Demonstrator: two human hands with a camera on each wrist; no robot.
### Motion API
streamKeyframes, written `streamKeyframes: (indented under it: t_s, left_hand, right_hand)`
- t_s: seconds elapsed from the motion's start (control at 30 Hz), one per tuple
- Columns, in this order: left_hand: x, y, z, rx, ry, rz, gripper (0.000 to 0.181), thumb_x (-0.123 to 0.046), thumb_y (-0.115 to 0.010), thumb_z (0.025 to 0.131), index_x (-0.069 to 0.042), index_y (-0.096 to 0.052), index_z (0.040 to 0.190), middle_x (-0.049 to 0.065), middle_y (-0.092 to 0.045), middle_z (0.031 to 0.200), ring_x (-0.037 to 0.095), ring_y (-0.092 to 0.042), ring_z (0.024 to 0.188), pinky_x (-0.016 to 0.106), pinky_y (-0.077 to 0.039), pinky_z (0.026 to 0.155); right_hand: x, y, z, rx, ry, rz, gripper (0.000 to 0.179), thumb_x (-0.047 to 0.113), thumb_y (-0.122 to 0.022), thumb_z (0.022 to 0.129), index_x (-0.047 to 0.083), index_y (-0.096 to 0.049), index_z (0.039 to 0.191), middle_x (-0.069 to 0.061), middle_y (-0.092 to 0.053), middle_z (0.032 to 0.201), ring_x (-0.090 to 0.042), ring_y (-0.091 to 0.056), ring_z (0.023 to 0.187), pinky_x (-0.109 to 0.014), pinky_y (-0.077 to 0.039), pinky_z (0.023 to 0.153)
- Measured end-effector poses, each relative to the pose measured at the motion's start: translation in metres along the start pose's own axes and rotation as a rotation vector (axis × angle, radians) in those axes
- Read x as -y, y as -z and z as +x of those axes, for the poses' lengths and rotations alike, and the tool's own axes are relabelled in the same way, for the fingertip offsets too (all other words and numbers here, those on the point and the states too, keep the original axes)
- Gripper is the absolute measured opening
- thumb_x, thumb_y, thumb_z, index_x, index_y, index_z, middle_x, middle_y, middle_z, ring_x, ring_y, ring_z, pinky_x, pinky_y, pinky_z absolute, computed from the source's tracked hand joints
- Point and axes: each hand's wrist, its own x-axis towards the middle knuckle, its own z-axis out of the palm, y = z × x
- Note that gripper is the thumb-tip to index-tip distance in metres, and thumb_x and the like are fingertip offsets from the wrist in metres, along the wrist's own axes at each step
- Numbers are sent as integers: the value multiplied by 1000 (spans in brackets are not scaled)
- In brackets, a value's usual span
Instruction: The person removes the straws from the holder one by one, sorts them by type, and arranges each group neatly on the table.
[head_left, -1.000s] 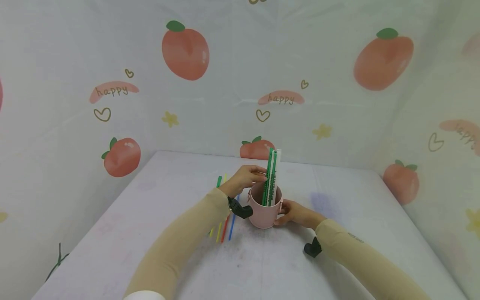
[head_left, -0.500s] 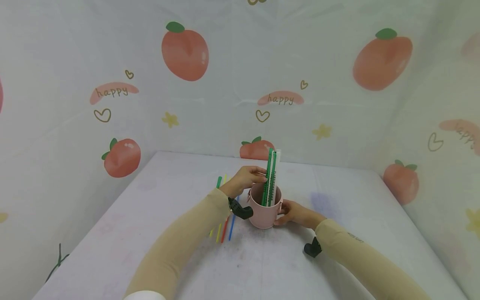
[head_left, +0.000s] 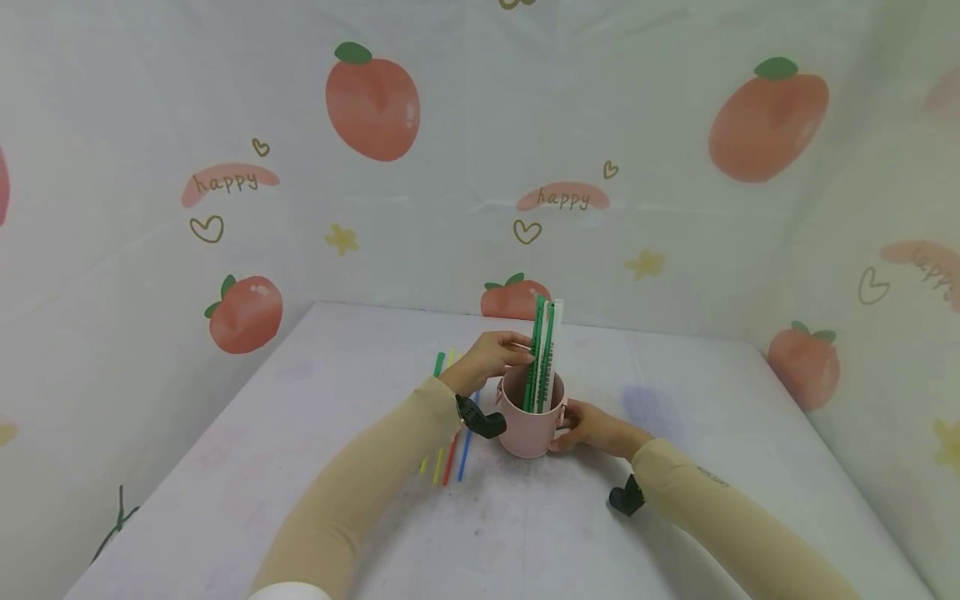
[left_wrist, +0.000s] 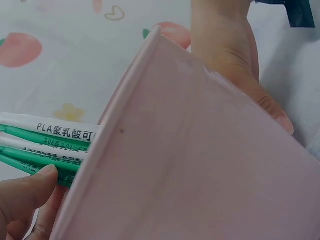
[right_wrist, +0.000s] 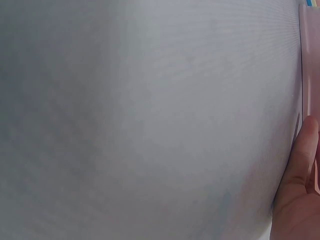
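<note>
Toward the bench's far edge point(head_left: 375, 325), the left grip point(head_left: 493, 355) pinches wrapped packets point(head_left: 545, 358) — likely light, slick, best taken mid-length — while the right grip point(head_left: 597, 428) clasps the pink bucket point(head_left: 525, 435).

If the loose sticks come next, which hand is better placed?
Likely the left hand: it is nearer the sticks, though it pinches packets. The right hand holds the bucket on the opposite side.

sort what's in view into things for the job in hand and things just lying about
Part of the job:
pink bucket, held by the right hand
green and white packets standing in it, pinched by the left hand

Apparently just lying about:
coloured sticks beside the bucket, though possibly wanted too
thin dark green thing, far left
</note>
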Motion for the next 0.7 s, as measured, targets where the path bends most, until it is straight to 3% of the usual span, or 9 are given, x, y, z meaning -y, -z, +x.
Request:
streamKeyframes:
  t_s: [0.37, 0.7]
  left_hand:
    - [-3, 3, -3, 5, -7, -27, 32, -11, -67, 92, -7, -64, 123, 11, -67, 117, 23, -63, 111, 42, -49, 100]
    - [-7, 7, -3, 5, -23, -71, 33, -7, -67, 91, -5, -62, 124, 13, -66, 115, 21, -64, 106, 39, -52, 97]
  right_hand:
    - [-2, 1, 1, 19, 37, 20, 68, 11, -78, 81, -2, -44, 138, -14, -59, 127, -25, -51, 118, -50, -32, 111]
    - [0, 0, 0, 4, 10, 19, 70, 11, -78, 81, 0, -43, 140, -14, -57, 130, -28, -47, 123, -53, -29, 113]
